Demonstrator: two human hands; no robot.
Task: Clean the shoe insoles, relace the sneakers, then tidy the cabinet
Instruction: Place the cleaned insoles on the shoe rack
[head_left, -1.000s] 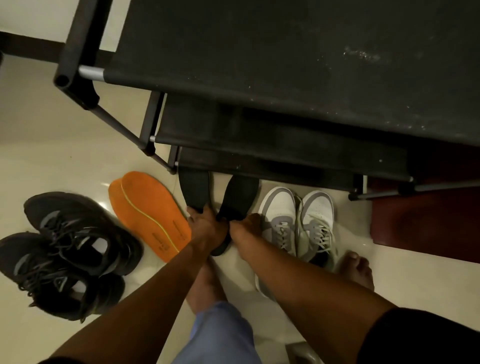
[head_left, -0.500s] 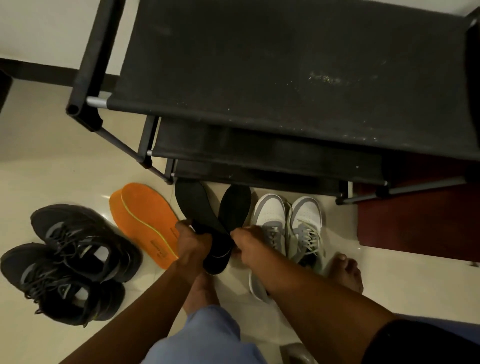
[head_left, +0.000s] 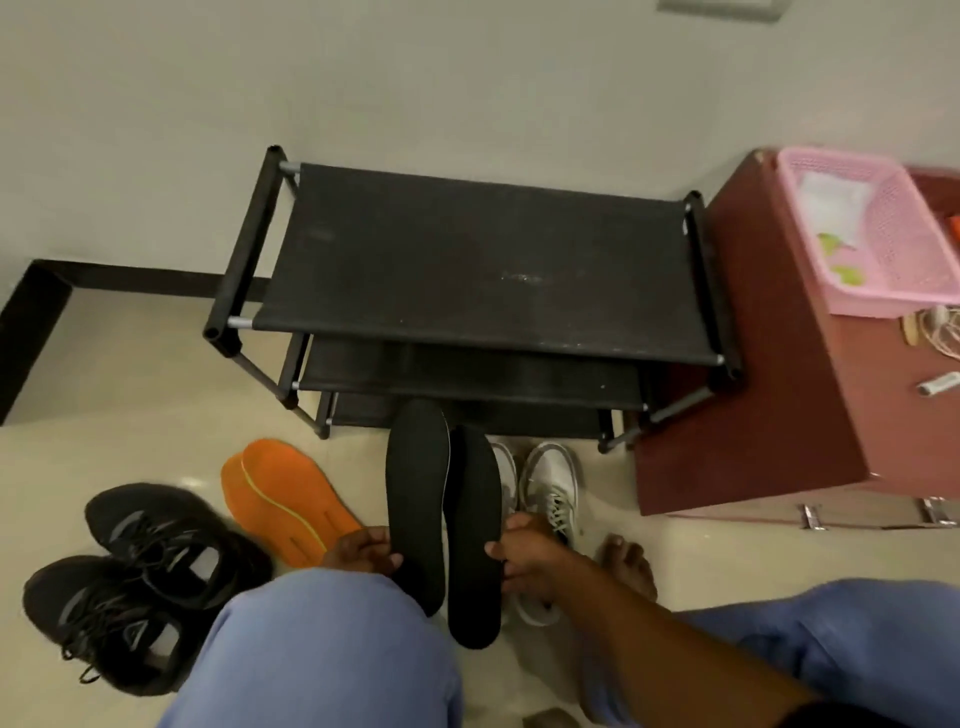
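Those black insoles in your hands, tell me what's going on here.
A person sits on the floor in front of a black shoe rack, holding two black insoles side by side, the left hand on the left insole and the right hand on the right insole. A pair of orange insoles lies on the floor beside black sneakers. White sneakers stand behind the right hand.
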